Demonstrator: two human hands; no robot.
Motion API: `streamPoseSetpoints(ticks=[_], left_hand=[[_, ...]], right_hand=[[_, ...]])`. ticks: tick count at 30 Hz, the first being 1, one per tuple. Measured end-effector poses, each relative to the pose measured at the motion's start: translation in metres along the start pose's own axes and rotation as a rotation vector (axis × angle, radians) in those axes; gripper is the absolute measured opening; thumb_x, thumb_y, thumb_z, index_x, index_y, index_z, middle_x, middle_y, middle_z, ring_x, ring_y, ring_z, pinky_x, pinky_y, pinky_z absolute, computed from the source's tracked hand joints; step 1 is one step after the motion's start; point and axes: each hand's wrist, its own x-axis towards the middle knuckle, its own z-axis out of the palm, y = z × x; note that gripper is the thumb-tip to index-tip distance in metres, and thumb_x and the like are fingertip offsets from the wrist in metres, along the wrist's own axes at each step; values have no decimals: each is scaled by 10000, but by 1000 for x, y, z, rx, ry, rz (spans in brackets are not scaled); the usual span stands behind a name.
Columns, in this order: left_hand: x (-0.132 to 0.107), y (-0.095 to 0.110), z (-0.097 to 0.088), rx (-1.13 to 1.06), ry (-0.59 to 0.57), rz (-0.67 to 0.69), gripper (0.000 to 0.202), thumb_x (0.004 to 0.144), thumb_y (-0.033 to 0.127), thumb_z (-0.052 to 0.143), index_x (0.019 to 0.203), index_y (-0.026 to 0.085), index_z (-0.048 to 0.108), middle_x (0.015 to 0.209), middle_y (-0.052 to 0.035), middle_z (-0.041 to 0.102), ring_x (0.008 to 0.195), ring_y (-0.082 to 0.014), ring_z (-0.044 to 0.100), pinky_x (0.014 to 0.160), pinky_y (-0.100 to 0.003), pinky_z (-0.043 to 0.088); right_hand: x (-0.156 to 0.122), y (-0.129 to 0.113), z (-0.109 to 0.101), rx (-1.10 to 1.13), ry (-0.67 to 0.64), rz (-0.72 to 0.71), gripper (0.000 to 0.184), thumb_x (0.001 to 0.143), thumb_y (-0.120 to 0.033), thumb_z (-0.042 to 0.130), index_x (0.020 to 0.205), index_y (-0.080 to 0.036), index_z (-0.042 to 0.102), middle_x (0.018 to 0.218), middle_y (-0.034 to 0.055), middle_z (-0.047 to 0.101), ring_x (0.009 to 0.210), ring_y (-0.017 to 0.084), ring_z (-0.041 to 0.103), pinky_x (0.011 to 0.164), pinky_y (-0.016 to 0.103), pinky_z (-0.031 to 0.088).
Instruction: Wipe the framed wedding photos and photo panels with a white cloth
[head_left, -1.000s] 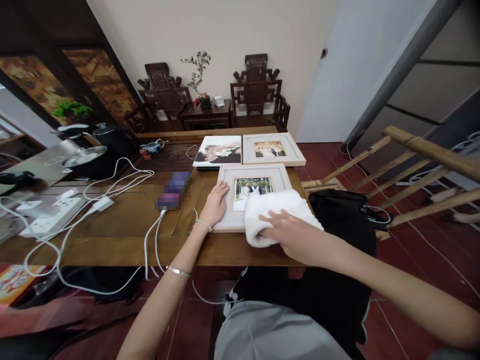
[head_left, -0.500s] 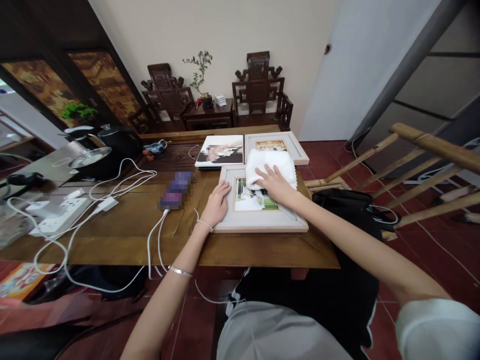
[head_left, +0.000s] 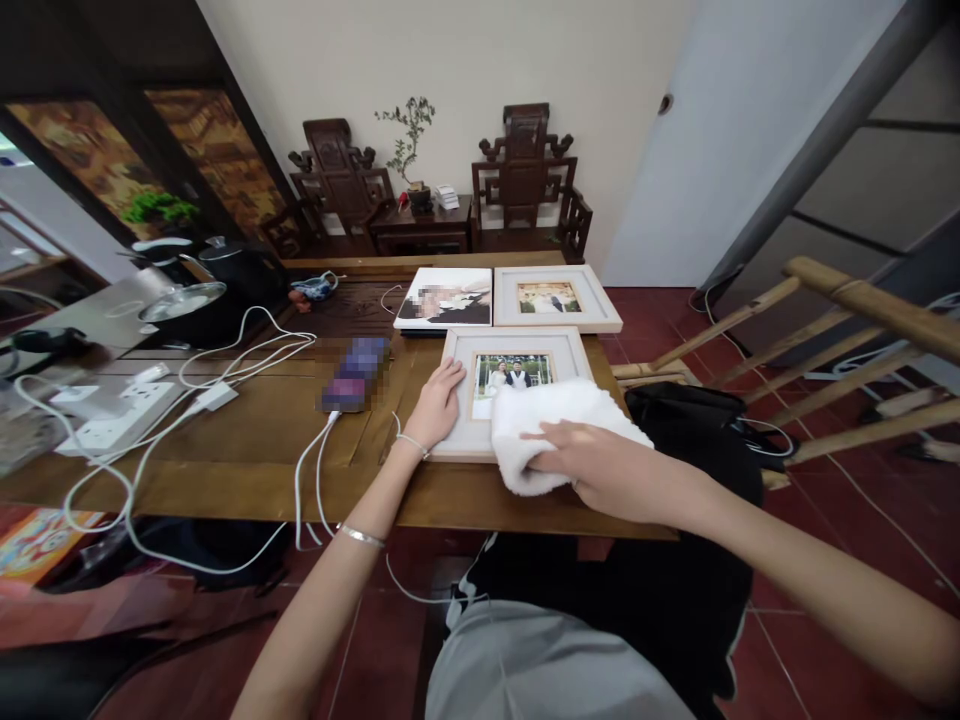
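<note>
Cloth (head_left: 562, 430) has just come back over the near right part of the frame (head_left: 517, 342). Half a second ago it lay across the frame's far right, overlapping the rear frame (head_left: 550, 297); a second ago it was nearly where it is now. Reads as back-and-forth rubbing, judged still under way. Your right hand (head_left: 600, 465) grips the cloth, fingers curled into its fold. Your left hand (head_left: 436, 405) stays at the frame's left edge, fingers laid over the border, not clenched. Differences: rear frame, beyond the frame, is uncovered; the photo (head_left: 506, 375) inside shows its top, its lower right hidden.
</note>
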Motion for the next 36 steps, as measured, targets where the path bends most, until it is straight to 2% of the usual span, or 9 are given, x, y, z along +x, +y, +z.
streamPoseSetpoints(ticks=[4, 8, 11, 15, 18, 22, 28, 32, 36], left_hand=[[0, -1, 0, 12, -4, -2, 459, 873, 58, 417, 1266, 127, 643, 1405, -129, 598, 1424, -262, 431, 1198, -509, 347], [0, -1, 0, 21, -4, 0, 454, 876, 60, 417, 1261, 136, 645, 1400, -118, 604, 1423, -261, 434, 1200, -509, 345], [0, -1, -1, 18, -11, -6, 458, 878, 65, 419, 1271, 145, 641, 1406, -114, 601, 1423, -260, 434, 1201, -512, 341], [0, 0, -2, 19, -15, -11, 447, 892, 80, 414, 1273, 135, 642, 1408, -125, 597, 1421, -263, 436, 1203, -506, 338], [0, 0, -2, 14, -11, -11, 447, 890, 79, 417, 1270, 136, 645, 1407, -127, 597, 1421, -266, 437, 1203, -509, 339], [0, 0, -1, 18, -9, -1, 460, 874, 66, 427, 1272, 152, 643, 1402, -110, 605, 1421, -262, 437, 1197, -518, 347], [1, 0, 1, 22, -4, -9, 459, 870, 56, 412, 1260, 130, 643, 1397, -125, 605, 1420, -263, 438, 1198, -514, 347], [1, 2, 0, 27, -12, -7, 466, 866, 54, 412, 1268, 122, 638, 1398, -132, 604, 1421, -266, 437, 1198, -512, 349], [1, 2, -1, 33, -19, -11, 463, 874, 64, 405, 1274, 114, 632, 1405, -140, 596, 1426, -267, 429, 1199, -511, 345]], right_hand=[[8, 11, 23, -33, 79, 32, 714, 671, 119, 427, 1289, -170, 636, 1515, 143, 480, 1408, 317, 420, 1127, 521, 372], [41, 59, 42, -141, 211, 115, 641, 747, 113, 418, 1285, -164, 630, 1531, 176, 444, 1449, 326, 353, 1134, 598, 341], [70, 95, 40, -250, 290, 175, 610, 785, 110, 399, 1285, -159, 626, 1550, 175, 415, 1463, 330, 322, 1149, 615, 305], [94, 115, 33, -336, 220, 224, 647, 768, 128, 376, 1289, -161, 627, 1584, 137, 372, 1474, 380, 272, 1134, 672, 267], [92, 102, 32, -320, 143, 239, 656, 757, 120, 381, 1304, -150, 621, 1587, 140, 369, 1469, 406, 264, 1118, 685, 268], [65, 65, 24, -188, 20, 192, 668, 738, 94, 412, 1323, -157, 615, 1567, 150, 403, 1445, 396, 321, 1107, 657, 298], [18, 6, -7, 50, -145, 80, 660, 717, 84, 415, 1248, -218, 664, 1382, 137, 604, 1230, 287, 591, 980, 423, 481], [11, -12, 1, 27, -109, 42, 704, 712, 90, 399, 1312, -207, 616, 1517, 110, 484, 1402, 316, 424, 1095, 500, 405], [35, 10, 24, -94, -60, 126, 749, 721, 114, 383, 1397, -170, 537, 1611, 143, 322, 1476, 401, 249, 1112, 647, 335]])
